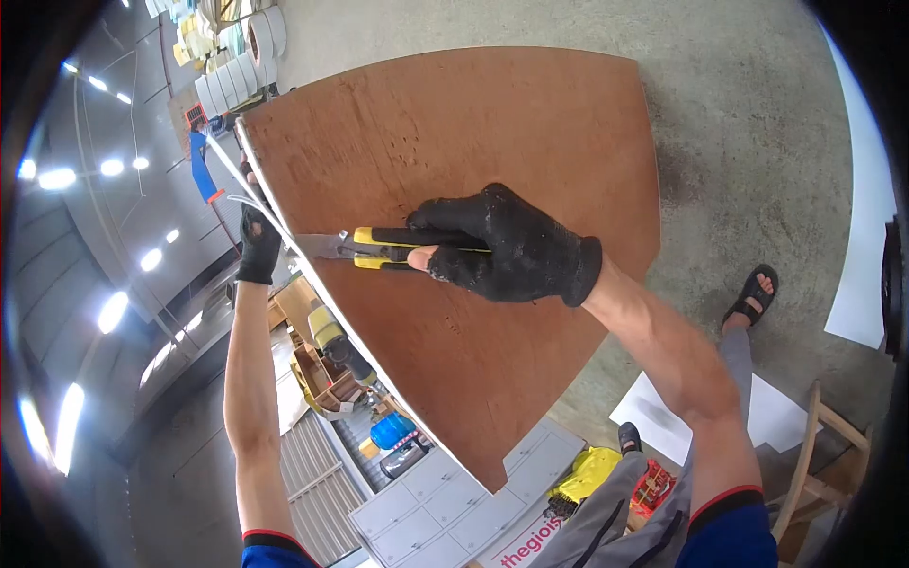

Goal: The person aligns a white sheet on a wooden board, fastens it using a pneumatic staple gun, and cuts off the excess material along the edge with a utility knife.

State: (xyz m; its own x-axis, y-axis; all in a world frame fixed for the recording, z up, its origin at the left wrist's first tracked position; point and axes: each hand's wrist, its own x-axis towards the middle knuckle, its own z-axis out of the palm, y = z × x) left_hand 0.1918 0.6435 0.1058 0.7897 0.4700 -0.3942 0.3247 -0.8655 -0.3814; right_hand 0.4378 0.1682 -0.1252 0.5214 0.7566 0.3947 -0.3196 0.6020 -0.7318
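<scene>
A brown plywood board (473, 142) with a thin metal strip (248, 194) along its left edge fills the middle. My right hand (511, 248), in a black fingerless glove, grips yellow-and-black snips (379, 248) lying across the board, their jaws at the metal strip. My left hand (256, 248), also in a black glove, reaches behind the board's left edge and holds the edge strip just beside the jaws; its fingers are partly hidden.
Concrete floor (739, 123) lies to the right, with white sheets (857, 284) on it. My sandalled foot (755, 293) and a wooden chair (824, 454) are at lower right. A cordless drill (336, 343), a wooden box and white panels lie below the board.
</scene>
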